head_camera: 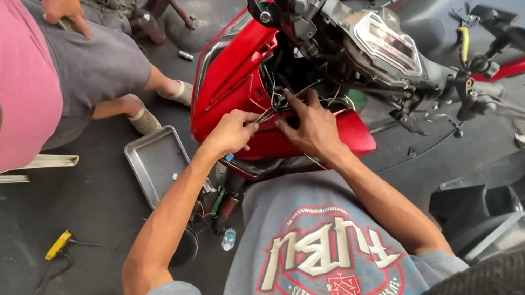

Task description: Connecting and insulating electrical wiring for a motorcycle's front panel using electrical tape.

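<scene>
Grey shirt (310,260) lowest in frame. Centre: left hand (229,132) pinches thin tool; right hand (313,129) fingers spread among wires (279,98) inside red fairing (243,72). Wires light, floppy, fragile; hold insulation.

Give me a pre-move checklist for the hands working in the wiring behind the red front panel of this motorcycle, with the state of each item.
1. Left hand has a grip: ok, its fingers pinch a thin tool or wire end at the opening.
2. Right hand on the wires: ok, fingers spread into the bundle.
3. Red front panel out of the way: ok, swung aside.
4. Parts tray within reach: ok, on the floor beside the left forearm.
5. Connector state: cannot tell, hidden by the hands.
6. Bystander clear of the work: ok, standing apart.
</scene>
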